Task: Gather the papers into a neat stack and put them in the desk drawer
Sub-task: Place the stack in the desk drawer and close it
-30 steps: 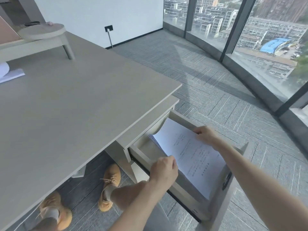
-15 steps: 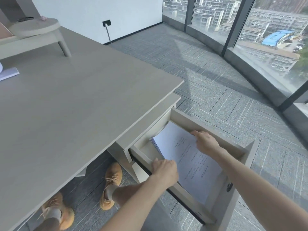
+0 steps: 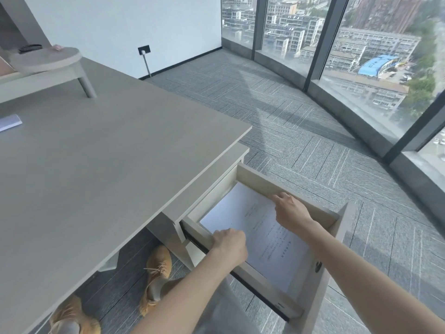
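Observation:
A white stack of printed papers (image 3: 243, 213) lies flat inside the open desk drawer (image 3: 277, 183), under the right corner of the grey desk (image 3: 96, 165). My left hand (image 3: 228, 244) is curled over the stack's near edge, by the drawer's near side wall. On the far edge of the stack rests my right hand (image 3: 290, 212), its index finger stretched along the drawer's far wall. Both forearms cover part of the sheets.
The drawer's front panel (image 3: 332, 261) sticks out over grey carpet (image 3: 301, 116). A raised shelf (image 3: 45, 61) stands at the desk's back and a white paper corner (image 3: 9, 121) lies at the left edge. My tan shoes (image 3: 157, 268) are under the desk. Floor-to-ceiling windows (image 3: 361, 56) curve around the right.
The stack was tilted above the drawer and has sunk down flat into it. Both hands went down with it.

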